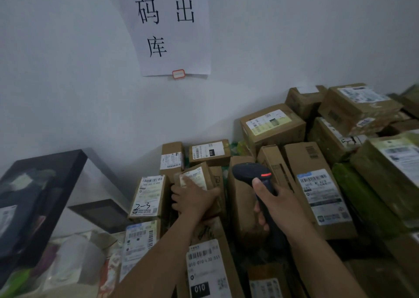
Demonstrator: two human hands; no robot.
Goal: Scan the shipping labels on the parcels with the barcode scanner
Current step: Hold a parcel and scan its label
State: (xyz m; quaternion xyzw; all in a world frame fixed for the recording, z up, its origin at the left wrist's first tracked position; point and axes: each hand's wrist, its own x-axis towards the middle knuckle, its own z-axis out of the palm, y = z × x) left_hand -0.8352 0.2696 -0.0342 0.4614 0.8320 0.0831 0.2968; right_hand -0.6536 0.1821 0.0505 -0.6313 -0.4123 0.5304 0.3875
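Our left hand (195,199) grips a small box (210,177) in the middle of the pile, fingers curled round its left edge and thumb on its right, with its shipping label (192,177) facing up toward us. Our right hand (277,204) is wrapped round the handle of the barcode scanner (249,173), thumb lying along the top just below an orange mark. The scanner's head hangs just right of the held box. Round them we see brown parcels packed close against the white wall, one box (148,199) on the left with "2-3" penned on its label, green packets (362,198) on the right, and a paper sign (167,30) above
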